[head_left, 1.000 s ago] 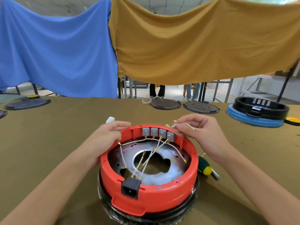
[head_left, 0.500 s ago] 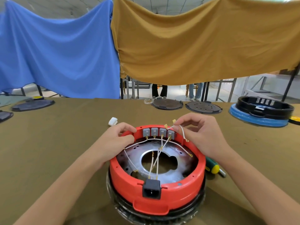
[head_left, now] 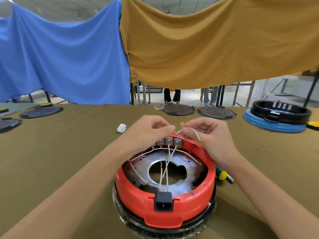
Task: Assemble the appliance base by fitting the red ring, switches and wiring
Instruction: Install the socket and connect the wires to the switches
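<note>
Red ring [head_left: 165, 207], four switches [head_left: 168, 141], two hands [head_left: 150, 131] pinching wire [head_left: 195, 133]

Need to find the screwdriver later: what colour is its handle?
Green and yellow; the screwdriver lies right of the red ring, head view.

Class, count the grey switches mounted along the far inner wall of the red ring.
4: side by side along the far wall of the red ring, one rightmost, two beside it, the leftmost partly hidden behind the left hand.

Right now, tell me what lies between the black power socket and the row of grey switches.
Head view: the metal plate with its central hole, crossed by thin white wires from socket to switches.
</note>
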Available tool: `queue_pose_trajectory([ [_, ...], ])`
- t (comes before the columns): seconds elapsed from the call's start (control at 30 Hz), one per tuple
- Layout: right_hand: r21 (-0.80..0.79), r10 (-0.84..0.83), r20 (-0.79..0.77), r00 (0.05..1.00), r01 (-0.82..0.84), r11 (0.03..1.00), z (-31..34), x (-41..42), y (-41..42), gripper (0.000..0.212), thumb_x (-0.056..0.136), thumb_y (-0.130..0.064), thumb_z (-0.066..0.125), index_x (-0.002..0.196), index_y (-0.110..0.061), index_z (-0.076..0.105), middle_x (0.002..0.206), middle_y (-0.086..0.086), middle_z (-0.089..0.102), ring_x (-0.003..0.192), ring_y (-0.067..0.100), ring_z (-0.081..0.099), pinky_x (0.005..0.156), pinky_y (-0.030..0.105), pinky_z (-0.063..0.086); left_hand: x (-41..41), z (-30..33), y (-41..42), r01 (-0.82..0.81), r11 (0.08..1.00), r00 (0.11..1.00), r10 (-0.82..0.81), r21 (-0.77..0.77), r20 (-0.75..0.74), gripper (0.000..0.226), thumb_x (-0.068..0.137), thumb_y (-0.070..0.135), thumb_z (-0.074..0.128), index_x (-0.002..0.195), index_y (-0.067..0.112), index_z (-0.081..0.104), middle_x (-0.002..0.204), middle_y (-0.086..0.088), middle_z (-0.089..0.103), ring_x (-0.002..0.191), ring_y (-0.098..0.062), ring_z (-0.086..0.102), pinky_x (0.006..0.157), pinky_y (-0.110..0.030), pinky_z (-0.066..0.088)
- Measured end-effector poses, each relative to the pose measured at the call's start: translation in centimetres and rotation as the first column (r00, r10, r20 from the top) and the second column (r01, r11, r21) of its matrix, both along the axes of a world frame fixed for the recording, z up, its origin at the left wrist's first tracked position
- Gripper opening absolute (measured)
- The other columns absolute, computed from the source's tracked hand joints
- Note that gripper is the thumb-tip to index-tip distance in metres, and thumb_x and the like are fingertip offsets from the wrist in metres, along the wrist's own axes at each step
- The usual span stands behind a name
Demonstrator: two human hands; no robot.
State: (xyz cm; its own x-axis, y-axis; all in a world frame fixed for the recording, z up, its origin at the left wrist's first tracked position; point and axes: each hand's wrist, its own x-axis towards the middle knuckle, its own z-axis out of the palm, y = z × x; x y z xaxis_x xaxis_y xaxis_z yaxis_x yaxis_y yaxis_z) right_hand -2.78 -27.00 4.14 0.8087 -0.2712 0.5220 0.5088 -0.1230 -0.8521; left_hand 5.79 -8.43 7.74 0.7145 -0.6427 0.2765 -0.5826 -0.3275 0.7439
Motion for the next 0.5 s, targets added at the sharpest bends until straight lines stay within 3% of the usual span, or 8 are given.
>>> queue_pose_trajectory([
  [0.1,0.020,0.037,0.035,0.999,-0.038,0.999,0.0,-0.2,0.0,0.017,0.069,-0.008,0.082,0.085,-0.007,0.076,0.086,0.016,0.076,0.078,0.026,0.075,0.069,0.024,0.058,-0.8,-0.2,-1.5,0.035,0.988,0.981,-0.063,-0.150,-0.184,0.013,0.095,0.029,0.066,0.089,0.019,0.072,0.076,0.006,0.075,0.070,-0.005,0.068,0.060,-0.014,0.047],
  [0.2,0.008,0.038,0.022,0.999,-0.038,0.999,0.2,-0.3,0.1,0.017,0.073,-0.005,0.081,0.089,-0.004,0.076,0.088,0.017,0.076,0.081,0.028,0.075,0.071,0.026,0.059,-0.8,-0.5,-1.6,-0.014,0.955,0.949,-0.081,-0.296,-0.305,0.006,0.091,0.017,0.071,0.093,0.012,0.071,0.076,0.001,0.075,0.068,-0.006,0.067,0.059,-0.015,0.050],
  [0.27,0.020,0.077,-0.019,0.997,-0.076,0.997,0.1,-0.4,-0.1,0.011,0.084,0.003,0.071,0.093,-0.002,0.075,0.090,0.019,0.075,0.085,0.030,0.074,0.074,0.029,0.060,-0.4,-0.5,-1.5,-0.051,0.952,0.981,-0.008,-0.303,-0.192,0.009,0.087,0.018,0.075,0.093,0.015,0.069,0.076,0.002,0.076,0.069,-0.006,0.068,0.062,-0.015,0.051],
  [0.33,0.038,0.124,-0.051,0.991,-0.122,0.992,0.2,-0.5,-0.2,0.019,0.091,0.007,0.058,0.098,0.000,0.074,0.092,0.021,0.074,0.088,0.032,0.073,0.080,0.035,0.060,-0.2,-0.3,-1.3,-0.054,0.961,0.999,0.049,-0.273,-0.025,0.012,0.085,0.022,0.078,0.089,0.020,0.067,0.074,0.005,0.075,0.067,-0.003,0.067,0.064,-0.012,0.049],
  [0.4,0.012,0.113,-0.052,0.992,-0.113,0.994,0.5,-0.6,-0.1,0.016,0.091,0.002,0.063,0.105,-0.002,0.070,0.090,0.021,0.074,0.084,0.030,0.073,0.079,0.034,0.060,-0.1,-0.2,-1.2,-0.015,0.962,0.999,0.022,-0.272,0.024,0.014,0.083,0.025,0.080,0.086,0.022,0.066,0.072,0.006,0.075,0.064,-0.002,0.066,0.064,-0.012,0.048],
  [0.5,-0.175,0.033,-0.032,0.999,-0.038,0.984,0.8,-0.5,0.3,0.028,0.082,-0.005,0.076,0.110,-0.008,0.070,0.084,0.015,0.074,0.077,0.027,0.073,0.075,0.030,0.060,-0.1,-0.5,-1.3,0.023,0.970,0.999,-0.013,-0.244,0.040,0.013,0.083,0.026,0.080,0.083,0.021,0.067,0.071,0.005,0.075,0.063,-0.004,0.067,0.063,-0.013,0.049],
])
